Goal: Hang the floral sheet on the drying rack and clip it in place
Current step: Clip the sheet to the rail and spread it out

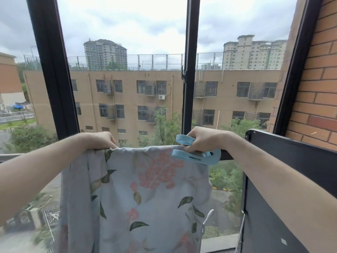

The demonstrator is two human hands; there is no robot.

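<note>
Over the dark rail (226, 157) of the drying rack hangs the floral sheet (135, 194), grey-blue with pink blooms and green leaves, its top edge draped along the bar and its lower part cut off by the frame. At the sheet's upper left, the left hand (99, 140) pinches the bunched fabric with curled fingers. At the upper right, the right hand (198, 140) grips a large blue clip (196, 154), jaws spread, right at the sheet's corner over the rail; whether it bites yet is unclear. Right of it stands a black panel (291, 179) beside a brick wall (317, 88). A white hook (207, 220) pokes up below. Beyond the window frame (189, 70) stand tan buildings (138, 99).
</note>
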